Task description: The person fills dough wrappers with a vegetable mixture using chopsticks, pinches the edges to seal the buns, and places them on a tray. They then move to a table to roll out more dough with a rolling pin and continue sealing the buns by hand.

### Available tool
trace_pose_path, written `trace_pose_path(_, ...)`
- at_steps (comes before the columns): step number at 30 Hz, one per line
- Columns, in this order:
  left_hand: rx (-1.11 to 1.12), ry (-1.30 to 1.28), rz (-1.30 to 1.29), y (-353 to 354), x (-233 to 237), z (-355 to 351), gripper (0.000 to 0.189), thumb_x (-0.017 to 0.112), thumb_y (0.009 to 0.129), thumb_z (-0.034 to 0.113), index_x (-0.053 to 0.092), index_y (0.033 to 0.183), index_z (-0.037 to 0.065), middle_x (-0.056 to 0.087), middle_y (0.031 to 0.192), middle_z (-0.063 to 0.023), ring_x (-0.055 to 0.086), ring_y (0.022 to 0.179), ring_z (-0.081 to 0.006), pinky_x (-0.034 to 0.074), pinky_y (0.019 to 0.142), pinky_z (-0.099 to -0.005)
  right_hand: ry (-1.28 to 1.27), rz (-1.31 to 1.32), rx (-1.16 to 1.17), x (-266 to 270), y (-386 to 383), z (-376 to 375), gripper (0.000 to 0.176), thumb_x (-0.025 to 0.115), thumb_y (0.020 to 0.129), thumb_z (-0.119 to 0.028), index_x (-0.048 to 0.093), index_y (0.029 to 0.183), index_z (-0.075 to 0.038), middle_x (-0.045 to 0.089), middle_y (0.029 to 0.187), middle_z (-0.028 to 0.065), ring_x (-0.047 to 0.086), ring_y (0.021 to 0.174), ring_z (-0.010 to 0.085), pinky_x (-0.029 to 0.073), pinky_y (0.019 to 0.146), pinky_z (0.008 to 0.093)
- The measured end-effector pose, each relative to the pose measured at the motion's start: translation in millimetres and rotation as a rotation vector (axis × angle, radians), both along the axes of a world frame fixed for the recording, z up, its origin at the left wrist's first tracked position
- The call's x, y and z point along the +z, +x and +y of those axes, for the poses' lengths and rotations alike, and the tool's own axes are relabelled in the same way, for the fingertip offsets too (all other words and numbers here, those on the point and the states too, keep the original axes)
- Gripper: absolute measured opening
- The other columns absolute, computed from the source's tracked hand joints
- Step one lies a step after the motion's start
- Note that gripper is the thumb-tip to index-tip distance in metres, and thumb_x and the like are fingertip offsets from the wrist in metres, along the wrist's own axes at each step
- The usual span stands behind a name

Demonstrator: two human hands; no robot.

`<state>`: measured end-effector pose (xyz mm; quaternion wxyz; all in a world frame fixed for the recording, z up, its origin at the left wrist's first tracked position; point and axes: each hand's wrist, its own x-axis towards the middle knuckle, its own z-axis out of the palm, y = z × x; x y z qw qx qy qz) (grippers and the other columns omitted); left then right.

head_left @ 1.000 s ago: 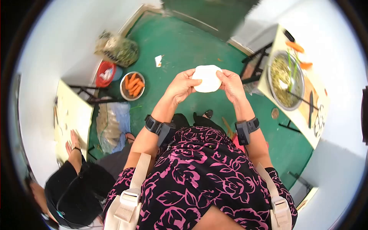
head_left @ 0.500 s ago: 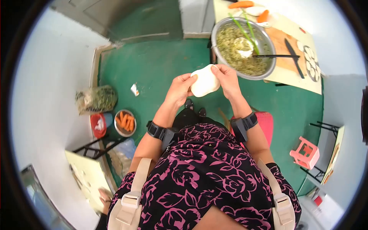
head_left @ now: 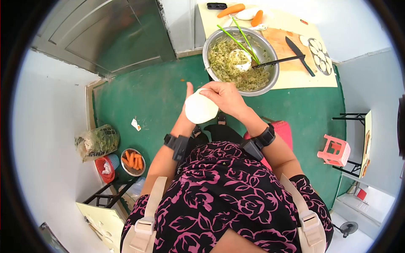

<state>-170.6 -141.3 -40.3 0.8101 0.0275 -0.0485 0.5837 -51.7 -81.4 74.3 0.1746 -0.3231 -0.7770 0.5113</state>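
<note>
A thin round dough wrapper (head_left: 201, 110) lies across the palm side of my left hand (head_left: 188, 95). That thumb sticks out straight, and the wrapper hides the other fingers. My right hand (head_left: 225, 98) pinches the wrapper's upper right edge between thumb and fingers. Just beyond my hands, a large steel bowl (head_left: 275, 78) stands on the table. It holds shredded greenish filling (head_left: 228, 57) with a white mound (head_left: 242, 60) in the middle. Two green stalks (head_left: 245, 41) and dark chopsticks (head_left: 282, 60) rest in the bowl.
On the cream table (head_left: 291, 82) are a cutting board (head_left: 280, 38), a black knife (head_left: 300, 56), a plate of pale dumplings (head_left: 320, 55) and carrots (head_left: 231, 10). A pink stool (head_left: 334, 150) stands right. At left are a bowl of carrots (head_left: 133, 161), a red basin (head_left: 104, 169) and a bagged bundle (head_left: 98, 142).
The wrapper has moved left and down, from between both hands onto my left palm. My left thumb has released its edge; my right hand still pinches it. The view has shifted.
</note>
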Motion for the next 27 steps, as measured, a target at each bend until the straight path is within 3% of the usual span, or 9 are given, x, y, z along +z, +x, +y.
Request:
trace_pose_path(4, 0.201, -0.522, 0.162, 25, 57, -7, 0.066, 0.030, 0.083, 0.058, 0.045, 0.114, 0.002, 0.054, 0.107, -0.0128, 0.053, 0.099, -0.0256, 0.042, 0.087, -0.0379, 0.238, -0.133, -0.032, -32, 18, 27, 0.022, 0.058, 0.078, -0.023, 0.062, 0.087, -0.003, 0.061, 0.066, 0.0139, 0.060, 0.057, 0.0206, 0.046, 0.053, 0.0299)
trace_pose_path(6, 0.174, -0.463, 0.152, 29, 35, -2, 0.059, 0.033, 0.085, 0.051, 0.044, 0.114, 0.001, 0.053, 0.108, -0.0133, 0.052, 0.101, -0.0266, 0.041, 0.088, -0.0389, 0.317, -0.178, -0.016, -34, 27, 41, 0.028, 0.059, 0.076, -0.030, 0.062, 0.087, -0.004, 0.060, 0.067, 0.0172, 0.059, 0.061, 0.0293, 0.047, 0.057, 0.0355)
trace_pose_path(8, 0.166, -0.494, 0.173, 35, 35, 11, 0.046, 0.036, 0.089, 0.037, 0.043, 0.114, -0.001, 0.052, 0.110, -0.0143, 0.051, 0.102, -0.0283, 0.041, 0.088, -0.0413, 0.401, -0.284, -0.115, -33, 34, 73, 0.031, 0.059, 0.074, -0.032, 0.061, 0.086, -0.003, 0.060, 0.070, 0.0184, 0.059, 0.066, 0.0309, 0.046, 0.059, 0.0383)
trace_pose_path(11, 0.187, -0.805, 0.320, 41, 29, 30, 0.042, 0.036, 0.090, 0.032, 0.041, 0.116, 0.000, 0.049, 0.116, -0.0158, 0.049, 0.105, -0.0302, 0.038, 0.091, -0.0425, 0.501, -0.364, -0.297, -45, 45, 156, 0.035, 0.061, 0.072, -0.035, 0.061, 0.085, -0.002, 0.061, 0.076, 0.0178, 0.059, 0.070, 0.0316, 0.046, 0.063, 0.0402)
trace_pose_path(13, 0.293, -0.810, 0.341, 45, 25, 36, 0.039, 0.037, 0.089, 0.026, 0.040, 0.117, -0.001, 0.047, 0.117, -0.0162, 0.047, 0.107, -0.0304, 0.037, 0.092, -0.0440, 0.752, -0.463, -0.430, -77, 45, 215, 0.036, 0.065, 0.069, -0.036, 0.061, 0.083, -0.003, 0.061, 0.078, 0.0157, 0.059, 0.071, 0.0311, 0.047, 0.066, 0.0395)
trace_pose_path(16, 0.418, -0.780, 0.310, 45, 40, 47, 0.038, 0.039, 0.089, 0.024, 0.040, 0.118, 0.000, 0.046, 0.118, -0.0160, 0.046, 0.108, -0.0307, 0.036, 0.092, -0.0453, 0.754, -0.573, -0.421, -95, 17, 265, 0.034, 0.068, 0.066, -0.034, 0.062, 0.081, -0.004, 0.062, 0.079, 0.0145, 0.060, 0.072, 0.0310, 0.048, 0.067, 0.0385)
trace_pose_path(19, 0.515, -0.800, 0.259, 39, 41, 42, 0.037, 0.040, 0.088, 0.023, 0.040, 0.117, 0.000, 0.046, 0.118, -0.0155, 0.046, 0.108, -0.0309, 0.035, 0.093, -0.0461, 0.538, -0.770, -0.103, -96, -14, 286, 0.043, 0.068, 0.064, -0.040, 0.059, 0.084, -0.003, 0.061, 0.084, 0.0159, 0.060, 0.078, 0.0297, 0.049, 0.068, 0.0371)
trace_pose_path(23, 0.568, -0.880, 0.212, 28, 40, 47, 0.037, 0.043, 0.086, 0.021, 0.041, 0.116, 0.001, 0.048, 0.117, -0.0146, 0.045, 0.108, -0.0305, 0.034, 0.094, -0.0462, 0.600, -0.749, -0.113, -109, -23, 296, 0.034, 0.063, 0.069, -0.034, 0.060, 0.083, -0.003, 0.061, 0.082, 0.0173, 0.060, 0.079, 0.0299, 0.049, 0.069, 0.0368)
trace_pose_path(27, 0.558, -0.852, 0.159, 18, 35, 48, 0.036, 0.045, 0.085, 0.022, 0.043, 0.115, 0.001, 0.048, 0.116, -0.0140, 0.046, 0.108, -0.0300, 0.034, 0.094, -0.0457, 0.629, -0.648, -0.031, -37, -6, 298, 0.028, 0.059, 0.074, -0.028, 0.062, 0.084, -0.002, 0.062, 0.078, 0.0153, 0.061, 0.077, 0.0283, 0.049, 0.069, 0.0356)
